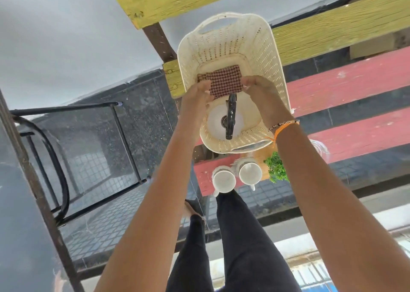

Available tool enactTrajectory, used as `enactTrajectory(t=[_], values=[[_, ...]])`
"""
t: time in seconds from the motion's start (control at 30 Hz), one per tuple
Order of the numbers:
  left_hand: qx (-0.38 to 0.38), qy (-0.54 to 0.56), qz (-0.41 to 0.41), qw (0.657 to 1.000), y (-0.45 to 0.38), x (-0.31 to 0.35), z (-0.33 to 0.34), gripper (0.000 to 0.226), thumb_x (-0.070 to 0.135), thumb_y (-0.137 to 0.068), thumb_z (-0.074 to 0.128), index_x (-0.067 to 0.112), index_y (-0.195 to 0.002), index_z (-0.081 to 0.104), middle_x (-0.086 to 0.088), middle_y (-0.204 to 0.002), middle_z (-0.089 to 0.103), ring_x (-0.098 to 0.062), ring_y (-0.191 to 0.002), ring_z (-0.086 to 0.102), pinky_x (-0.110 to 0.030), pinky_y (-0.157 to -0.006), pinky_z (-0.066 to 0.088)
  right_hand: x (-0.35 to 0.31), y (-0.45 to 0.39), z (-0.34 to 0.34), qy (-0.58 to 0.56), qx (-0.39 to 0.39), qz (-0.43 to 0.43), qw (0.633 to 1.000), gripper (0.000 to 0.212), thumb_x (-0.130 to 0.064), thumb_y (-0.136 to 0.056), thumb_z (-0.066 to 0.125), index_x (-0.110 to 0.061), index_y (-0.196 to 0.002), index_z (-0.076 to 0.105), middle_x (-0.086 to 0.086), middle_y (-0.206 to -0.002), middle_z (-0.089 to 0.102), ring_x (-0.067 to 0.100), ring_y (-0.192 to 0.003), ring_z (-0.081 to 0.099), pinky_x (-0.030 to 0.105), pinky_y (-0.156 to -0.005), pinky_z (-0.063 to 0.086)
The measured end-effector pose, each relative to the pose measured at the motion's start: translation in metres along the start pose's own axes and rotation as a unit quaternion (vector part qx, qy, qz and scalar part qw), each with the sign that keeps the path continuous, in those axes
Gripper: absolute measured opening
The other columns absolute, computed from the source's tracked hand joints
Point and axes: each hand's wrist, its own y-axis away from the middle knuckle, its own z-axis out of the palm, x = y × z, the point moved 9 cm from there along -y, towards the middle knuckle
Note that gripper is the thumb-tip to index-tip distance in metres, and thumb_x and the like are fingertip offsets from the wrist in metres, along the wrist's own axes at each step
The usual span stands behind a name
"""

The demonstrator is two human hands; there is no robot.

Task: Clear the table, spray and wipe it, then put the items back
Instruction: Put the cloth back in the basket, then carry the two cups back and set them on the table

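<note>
Cloth [224, 83] pinched by fingers of both hands, left [196, 96], right [258, 89], inside basket [269, 54]; spray bottle [230, 119] beneath.

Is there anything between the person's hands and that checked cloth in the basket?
Nothing visible. The left hand and right hand already pinch the checked cloth by its two sides, inside the cream basket. A spray bottle with a black trigger lies below the cloth, not in the way.

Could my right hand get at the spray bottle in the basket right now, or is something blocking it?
Probably not straight away. The right hand and left hand both pinch the checkered cloth over the basket; the spray bottle lies just below, uncovered, so letting go would free it.
</note>
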Motion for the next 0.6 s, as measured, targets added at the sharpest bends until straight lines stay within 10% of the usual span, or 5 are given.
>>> enactTrajectory(t=[0.3, 0.6], values=[[0.049, 0.014, -0.075, 0.996, 0.126, -0.092, -0.062, 0.025, 0.007, -0.095, 0.041, 0.018, -0.087, 0.062, 0.003, -0.080, 0.057, -0.007, -0.066, 0.052, -0.021, -0.076, 0.048, 0.032, 0.157, -0.018, -0.021, 0.066, -0.098, 0.993, 0.022, -0.001, -0.082, 0.044, -0.012, -0.089, 0.062, 0.001, -0.072, 0.060, 0.005, -0.068, 0.057, 0.015, -0.065, 0.046], [-0.056, -0.147, -0.185, 0.970, 0.138, -0.210, -0.030, 0.025, 0.010, -0.095, 0.044, 0.009, -0.119, 0.052, -0.001, -0.095, 0.056, -0.008, -0.067, 0.053, -0.014, -0.058, 0.042, 0.185, 0.193, -0.016, 0.075, 0.146, 0.049, 0.985, 0.023, 0.000, -0.085, 0.041, -0.012, -0.097, 0.058, -0.002, -0.066, 0.050, 0.009, -0.058, 0.043, 0.019, -0.051, 0.034]])
